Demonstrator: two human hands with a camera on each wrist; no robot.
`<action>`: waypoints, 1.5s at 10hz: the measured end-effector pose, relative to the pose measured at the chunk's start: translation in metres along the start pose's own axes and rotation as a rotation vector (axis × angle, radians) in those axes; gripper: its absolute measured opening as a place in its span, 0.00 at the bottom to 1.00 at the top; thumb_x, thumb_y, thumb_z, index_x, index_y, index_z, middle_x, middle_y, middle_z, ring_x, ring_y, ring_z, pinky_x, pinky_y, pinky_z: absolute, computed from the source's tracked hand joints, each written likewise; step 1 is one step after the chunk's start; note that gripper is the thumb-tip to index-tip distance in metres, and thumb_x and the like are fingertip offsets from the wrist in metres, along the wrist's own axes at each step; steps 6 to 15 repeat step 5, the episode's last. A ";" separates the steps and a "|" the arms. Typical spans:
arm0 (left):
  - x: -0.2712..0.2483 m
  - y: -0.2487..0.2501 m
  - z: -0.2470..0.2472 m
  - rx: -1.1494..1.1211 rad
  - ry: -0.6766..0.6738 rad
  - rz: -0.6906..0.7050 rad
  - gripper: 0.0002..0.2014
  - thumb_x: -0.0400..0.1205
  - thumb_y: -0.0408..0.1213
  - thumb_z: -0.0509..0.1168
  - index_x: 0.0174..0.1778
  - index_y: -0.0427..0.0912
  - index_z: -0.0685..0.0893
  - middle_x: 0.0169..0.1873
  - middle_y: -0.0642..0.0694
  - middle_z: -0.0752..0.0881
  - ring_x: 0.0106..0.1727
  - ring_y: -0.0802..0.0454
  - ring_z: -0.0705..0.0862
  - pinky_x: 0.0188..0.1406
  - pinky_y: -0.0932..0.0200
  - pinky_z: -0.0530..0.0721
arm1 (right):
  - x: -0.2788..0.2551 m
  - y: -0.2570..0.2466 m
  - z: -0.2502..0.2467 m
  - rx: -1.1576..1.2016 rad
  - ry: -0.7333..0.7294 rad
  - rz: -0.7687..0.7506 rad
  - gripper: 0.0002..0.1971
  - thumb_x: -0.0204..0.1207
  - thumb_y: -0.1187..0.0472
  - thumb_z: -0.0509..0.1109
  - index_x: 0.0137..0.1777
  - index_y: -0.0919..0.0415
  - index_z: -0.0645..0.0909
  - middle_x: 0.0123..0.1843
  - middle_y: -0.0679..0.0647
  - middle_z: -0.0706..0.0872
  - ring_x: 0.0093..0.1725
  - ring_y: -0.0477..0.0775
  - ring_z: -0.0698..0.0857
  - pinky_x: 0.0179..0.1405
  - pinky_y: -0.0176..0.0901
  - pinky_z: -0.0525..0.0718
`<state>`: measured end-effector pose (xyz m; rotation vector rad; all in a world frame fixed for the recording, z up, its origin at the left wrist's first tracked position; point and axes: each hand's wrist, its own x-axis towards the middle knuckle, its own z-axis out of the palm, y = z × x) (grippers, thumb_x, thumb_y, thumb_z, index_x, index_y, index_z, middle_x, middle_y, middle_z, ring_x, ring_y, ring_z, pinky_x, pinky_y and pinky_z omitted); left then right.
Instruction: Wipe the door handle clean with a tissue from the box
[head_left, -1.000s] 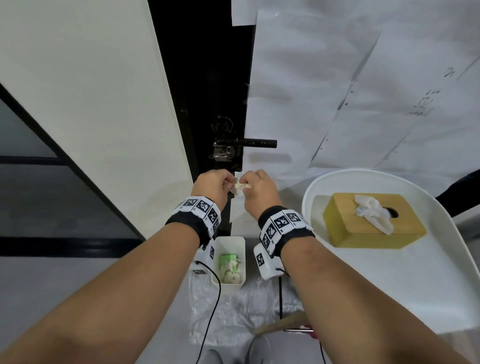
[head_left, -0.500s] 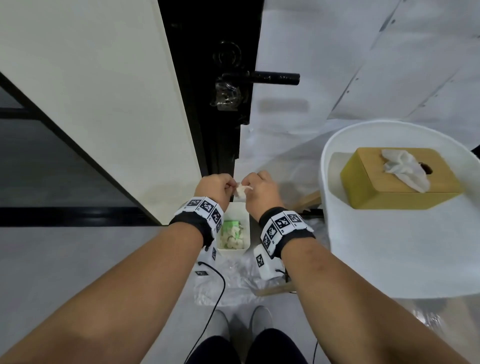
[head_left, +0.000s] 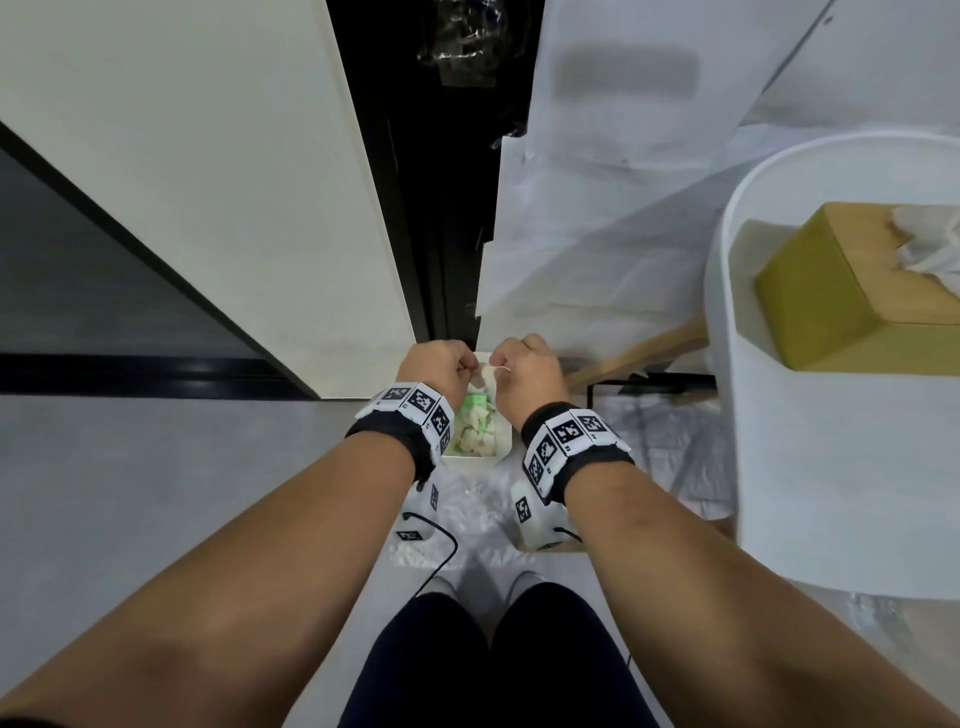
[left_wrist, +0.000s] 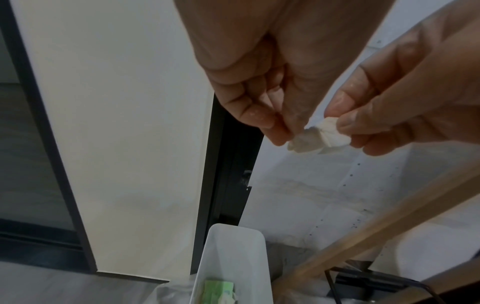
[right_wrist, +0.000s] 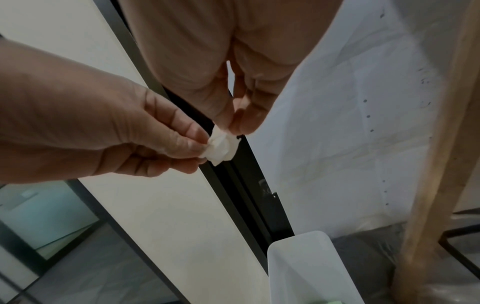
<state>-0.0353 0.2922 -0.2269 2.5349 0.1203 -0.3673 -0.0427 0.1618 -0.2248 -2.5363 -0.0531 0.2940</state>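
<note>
Crumpled tissue wad (left_wrist: 320, 137), light, soft, probably tear-prone, pinched jointly at opposite edges by left hand (head_left: 436, 366) and right hand (head_left: 527, 371), held above white waste bin (left_wrist: 235, 257); fingertip grip likely sufficient.

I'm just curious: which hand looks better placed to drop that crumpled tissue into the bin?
Either, barely: the left hand and right hand both pinch the crumpled tissue directly above the white bin.

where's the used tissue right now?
In the head view the crumpled tissue is low at centre, pinched between the left hand and right hand, above the white bin by the door's foot.
</note>
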 end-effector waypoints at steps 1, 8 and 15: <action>0.007 -0.008 0.010 0.037 -0.029 -0.010 0.13 0.83 0.34 0.60 0.57 0.47 0.89 0.55 0.46 0.89 0.56 0.45 0.85 0.57 0.55 0.84 | 0.006 0.009 0.011 -0.021 -0.034 0.024 0.14 0.77 0.71 0.61 0.58 0.62 0.83 0.60 0.60 0.79 0.54 0.62 0.83 0.54 0.44 0.81; 0.036 -0.039 0.033 0.137 -0.181 -0.153 0.22 0.83 0.34 0.60 0.73 0.54 0.76 0.68 0.45 0.80 0.64 0.45 0.82 0.57 0.60 0.79 | 0.023 0.027 0.031 -0.095 -0.181 0.105 0.21 0.78 0.67 0.63 0.71 0.56 0.77 0.73 0.57 0.74 0.70 0.57 0.78 0.69 0.40 0.74; 0.036 -0.039 0.033 0.137 -0.181 -0.153 0.22 0.83 0.34 0.60 0.73 0.54 0.76 0.68 0.45 0.80 0.64 0.45 0.82 0.57 0.60 0.79 | 0.023 0.027 0.031 -0.095 -0.181 0.105 0.21 0.78 0.67 0.63 0.71 0.56 0.77 0.73 0.57 0.74 0.70 0.57 0.78 0.69 0.40 0.74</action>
